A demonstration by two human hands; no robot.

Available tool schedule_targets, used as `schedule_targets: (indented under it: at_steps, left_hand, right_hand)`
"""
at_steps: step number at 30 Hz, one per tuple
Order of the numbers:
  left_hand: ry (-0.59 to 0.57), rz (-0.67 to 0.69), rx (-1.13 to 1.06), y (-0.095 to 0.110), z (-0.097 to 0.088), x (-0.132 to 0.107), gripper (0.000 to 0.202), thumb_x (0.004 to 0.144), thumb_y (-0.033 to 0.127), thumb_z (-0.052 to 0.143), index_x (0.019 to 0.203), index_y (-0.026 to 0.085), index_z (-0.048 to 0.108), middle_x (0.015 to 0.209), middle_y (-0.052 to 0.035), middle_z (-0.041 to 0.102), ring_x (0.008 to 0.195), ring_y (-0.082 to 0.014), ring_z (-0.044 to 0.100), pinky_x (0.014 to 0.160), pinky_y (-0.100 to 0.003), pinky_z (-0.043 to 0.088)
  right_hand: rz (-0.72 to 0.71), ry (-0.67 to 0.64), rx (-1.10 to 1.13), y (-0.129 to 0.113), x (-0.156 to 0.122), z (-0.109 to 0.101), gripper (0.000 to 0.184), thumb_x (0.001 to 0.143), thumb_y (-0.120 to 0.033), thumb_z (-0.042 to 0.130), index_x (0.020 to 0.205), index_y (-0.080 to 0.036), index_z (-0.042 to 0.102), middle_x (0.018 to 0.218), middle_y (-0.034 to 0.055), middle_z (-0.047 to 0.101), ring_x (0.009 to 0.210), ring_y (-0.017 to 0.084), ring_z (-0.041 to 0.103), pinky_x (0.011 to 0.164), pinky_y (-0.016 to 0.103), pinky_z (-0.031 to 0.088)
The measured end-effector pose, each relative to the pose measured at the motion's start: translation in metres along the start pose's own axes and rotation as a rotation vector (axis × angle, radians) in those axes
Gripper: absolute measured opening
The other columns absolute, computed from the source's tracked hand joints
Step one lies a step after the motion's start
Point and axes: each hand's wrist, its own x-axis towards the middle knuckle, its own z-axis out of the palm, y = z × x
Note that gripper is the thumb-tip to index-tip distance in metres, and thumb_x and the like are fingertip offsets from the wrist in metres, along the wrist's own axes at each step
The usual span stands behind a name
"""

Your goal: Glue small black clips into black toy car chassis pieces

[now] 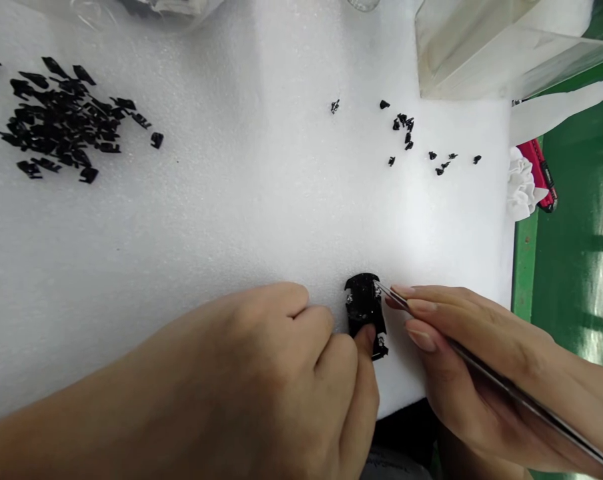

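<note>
We have white foam [261,213] under our work, and a clear box [461,60] stands at far right. Our left hand [281,367] is curled at the near middle, one digit pressing on the near end of a black part [362,303]; we cannot tell whether its hidden fingers grip anything. Our right hand [491,353], at near right, grasps tweezers [506,388], their tips at the part's far right edge. We see a loose heap [66,123] of black pieces at far left. The part lies on the foam between our hands. Smaller black bits [408,137] lie scattered nearer us than the box.
</note>
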Motion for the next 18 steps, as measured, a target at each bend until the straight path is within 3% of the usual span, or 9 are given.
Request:
schedule_targets:
  at_steps: [4,9,14,18]
  left_hand:
    - [0.011,0.009,-0.011,-0.001,0.002,0.002,0.007,0.087,0.021,0.075,0.091,0.021,0.069,0.072,0.0004,0.045,0.061,-0.0183,0.04,0.048,-0.042,0.027]
    - [0.063,-0.027,-0.004,0.001,0.005,0.003,0.016,0.08,0.015,0.078,0.097,0.018,0.076,0.072,0.0009,0.045,0.06,-0.019,0.043,0.048,-0.043,0.025]
    - [0.03,-0.02,-0.004,0.002,0.004,0.003,0.017,0.082,0.016,0.078,0.099,0.017,0.078,0.071,0.0009,0.047,0.06,-0.0189,0.045,0.047,-0.042,0.027]
    - [0.049,0.0,-0.002,0.0,0.002,0.004,0.018,0.084,0.018,0.079,0.102,0.016,0.079,0.071,0.0006,0.049,0.059,-0.0191,0.044,0.046,-0.043,0.027]
  right_hand:
    - [-0.008,0.001,0.061,0.009,0.006,0.001,0.028,0.107,-0.017,0.082,0.129,-0.034,0.086,0.113,-0.0026,0.087,0.095,0.026,0.087,0.089,0.04,0.078]
    - [-0.102,0.053,0.065,0.014,0.007,0.006,0.048,0.098,-0.007,0.089,0.14,-0.029,0.082,0.114,-0.0051,0.087,0.094,0.02,0.086,0.087,0.035,0.078]
    - [-0.073,0.065,0.077,0.015,0.0,0.007,0.05,0.096,-0.008,0.091,0.14,-0.028,0.082,0.127,-0.0021,0.086,0.095,0.024,0.087,0.084,0.042,0.079]
    - [-0.079,0.061,0.093,0.016,-0.001,0.007,0.052,0.095,-0.007,0.092,0.141,-0.029,0.082,0.13,-0.0023,0.085,0.096,0.024,0.087,0.084,0.04,0.079]
